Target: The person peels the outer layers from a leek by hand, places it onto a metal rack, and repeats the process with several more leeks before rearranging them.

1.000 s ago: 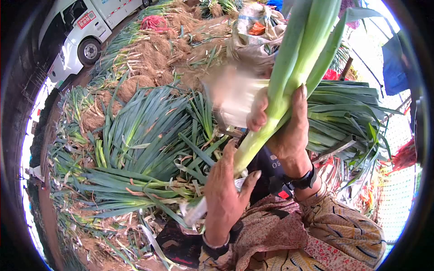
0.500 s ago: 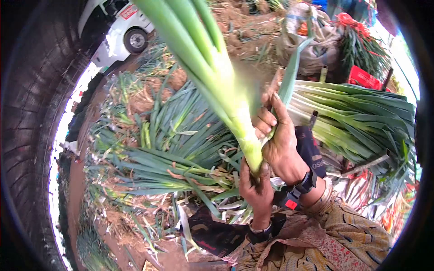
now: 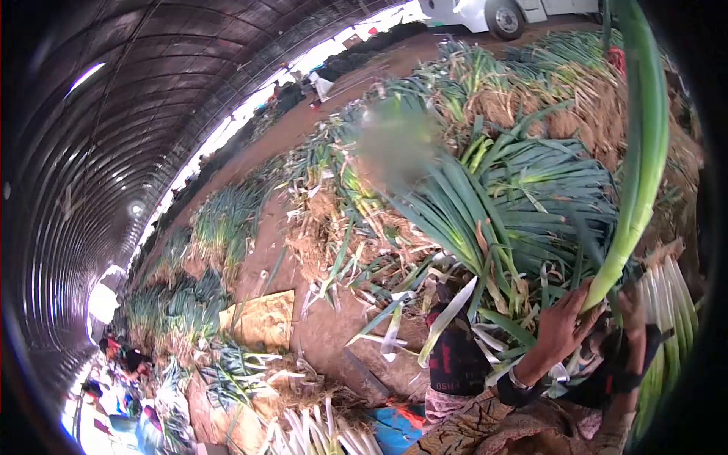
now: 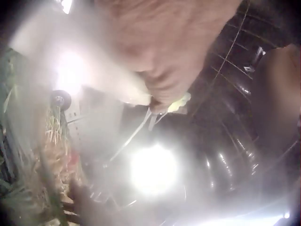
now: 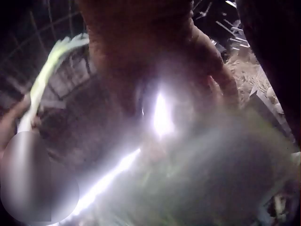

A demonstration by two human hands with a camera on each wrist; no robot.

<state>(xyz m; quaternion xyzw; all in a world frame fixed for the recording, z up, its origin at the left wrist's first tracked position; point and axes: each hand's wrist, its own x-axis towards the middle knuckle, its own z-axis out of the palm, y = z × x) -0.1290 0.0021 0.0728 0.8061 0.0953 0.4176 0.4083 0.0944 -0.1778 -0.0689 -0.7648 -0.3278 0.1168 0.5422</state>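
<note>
A thick leek (image 3: 643,174) stands nearly upright at the right of the head view, green leaves at the top and pale shaft below. My left hand (image 3: 563,327) grips its lower end. In the right wrist view the pale leek (image 5: 43,80) rises at the left, in the left hand's fingers (image 5: 14,117). My right hand (image 3: 631,309) is low beside the shaft, blurred and apart from it; I cannot tell whether it holds anything. Close to its right lies a row of trimmed leeks (image 3: 671,303) with white shafts.
A large heap of leeks (image 3: 546,189) with green leaves spreads over the ground ahead. A wooden board (image 3: 258,320) lies on the bare soil to the left. More white-stemmed leeks (image 3: 322,432) are at the bottom, near a blue sheet (image 3: 394,431). A white truck (image 3: 485,14) stands far back.
The head view has swung to the left, so hands and leek now appear at the right. The right hand, earlier at the leek's shaft, has come away; the left still holds the base.
</note>
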